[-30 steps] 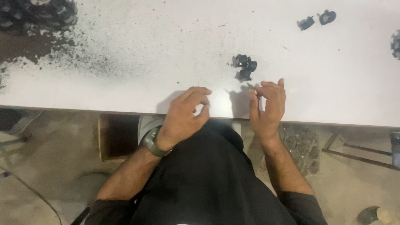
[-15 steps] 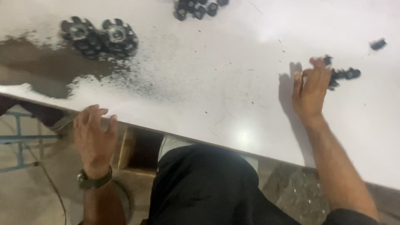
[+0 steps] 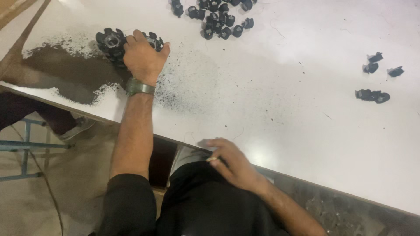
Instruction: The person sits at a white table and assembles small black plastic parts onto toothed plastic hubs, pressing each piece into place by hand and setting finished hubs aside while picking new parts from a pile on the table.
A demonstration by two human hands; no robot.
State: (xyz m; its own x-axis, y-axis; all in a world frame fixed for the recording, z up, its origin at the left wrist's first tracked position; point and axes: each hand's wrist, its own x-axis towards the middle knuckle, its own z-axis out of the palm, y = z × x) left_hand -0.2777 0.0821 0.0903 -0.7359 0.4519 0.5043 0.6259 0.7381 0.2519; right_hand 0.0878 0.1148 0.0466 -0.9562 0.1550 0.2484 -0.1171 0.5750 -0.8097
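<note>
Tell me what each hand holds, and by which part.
The left hand covers a black toothed round part from above; a firm grip cannot be told. The right hand holds nothing visible.

Overhead light falls bright on the white worktop (image 3: 306,126), with a soft glare patch just right of the right hand (image 3: 232,161). The left hand (image 3: 142,59) casts a faint shadow. Edges look slightly soft; the floor below lies dim.
</note>
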